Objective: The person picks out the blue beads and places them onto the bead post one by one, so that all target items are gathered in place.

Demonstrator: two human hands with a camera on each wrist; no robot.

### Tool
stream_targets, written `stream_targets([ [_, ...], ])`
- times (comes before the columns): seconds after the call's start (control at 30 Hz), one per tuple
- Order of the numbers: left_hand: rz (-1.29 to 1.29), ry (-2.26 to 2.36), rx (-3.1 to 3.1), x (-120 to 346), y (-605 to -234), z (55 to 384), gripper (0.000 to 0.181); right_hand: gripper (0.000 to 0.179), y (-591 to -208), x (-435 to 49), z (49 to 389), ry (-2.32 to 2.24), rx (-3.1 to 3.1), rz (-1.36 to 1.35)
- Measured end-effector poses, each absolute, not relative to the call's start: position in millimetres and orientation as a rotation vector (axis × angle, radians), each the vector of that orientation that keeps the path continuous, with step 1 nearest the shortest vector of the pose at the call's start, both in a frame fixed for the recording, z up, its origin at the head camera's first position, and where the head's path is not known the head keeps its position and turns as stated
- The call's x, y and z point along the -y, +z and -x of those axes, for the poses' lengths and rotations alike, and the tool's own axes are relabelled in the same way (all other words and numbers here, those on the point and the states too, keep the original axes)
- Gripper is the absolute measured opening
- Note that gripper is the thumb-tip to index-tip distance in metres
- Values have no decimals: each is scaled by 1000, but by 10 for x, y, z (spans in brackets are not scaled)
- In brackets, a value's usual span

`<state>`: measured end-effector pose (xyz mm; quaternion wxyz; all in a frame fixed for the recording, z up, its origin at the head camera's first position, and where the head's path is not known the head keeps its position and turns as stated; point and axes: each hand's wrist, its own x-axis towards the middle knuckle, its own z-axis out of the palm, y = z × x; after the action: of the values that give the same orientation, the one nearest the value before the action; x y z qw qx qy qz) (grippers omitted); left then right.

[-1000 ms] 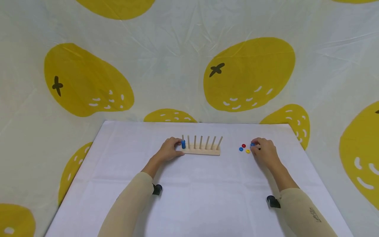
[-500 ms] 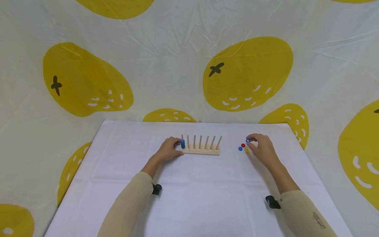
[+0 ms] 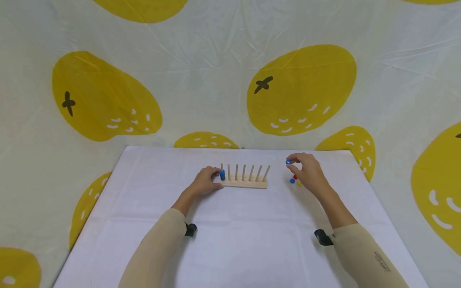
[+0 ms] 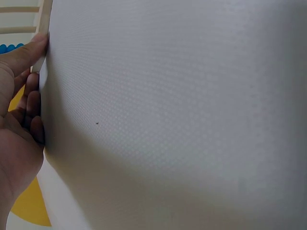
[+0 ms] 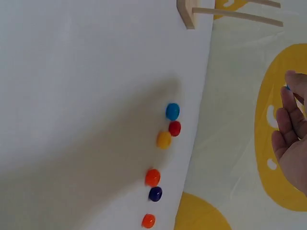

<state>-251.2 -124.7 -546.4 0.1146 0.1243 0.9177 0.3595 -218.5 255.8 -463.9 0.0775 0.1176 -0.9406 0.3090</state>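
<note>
A wooden peg stand (image 3: 245,184) with a row of upright pegs sits on the white table. Blue beads (image 3: 222,175) are stacked on its leftmost peg. My left hand (image 3: 204,182) grips the stand's left end, thumb at the front edge and fingers behind. Between thumb and fingertips, my right hand (image 3: 309,171) pinches a blue bead (image 3: 288,162), held up off the table to the right of the stand. In the right wrist view this bead is mostly hidden by the fingers. Below the right hand lie a loose blue bead (image 5: 172,111), a red bead (image 5: 174,128) and a yellow bead (image 5: 164,140).
Farther along in the right wrist view lie an orange bead (image 5: 153,177), a dark blue bead (image 5: 155,194) and another orange one. A fabric backdrop (image 3: 209,100) with yellow fruit prints hangs behind the table's far edge.
My right hand has lifted the blue bead off the table and moved it left and up, over the loose beads. The left hand has stayed on the peg stand.
</note>
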Motion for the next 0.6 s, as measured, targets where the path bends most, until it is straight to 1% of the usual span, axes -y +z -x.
stream_targets([
  [0.27, -372, 1071, -2684, 1244, -5455, 2501, 60, 23, -4498, -2178, 2261, 944, 2747, -516],
  [0.6, -340, 1049, -2683, 1253, -5455, 2500, 61, 22, -4418, -1658, 2337, 991, 2743, -630],
])
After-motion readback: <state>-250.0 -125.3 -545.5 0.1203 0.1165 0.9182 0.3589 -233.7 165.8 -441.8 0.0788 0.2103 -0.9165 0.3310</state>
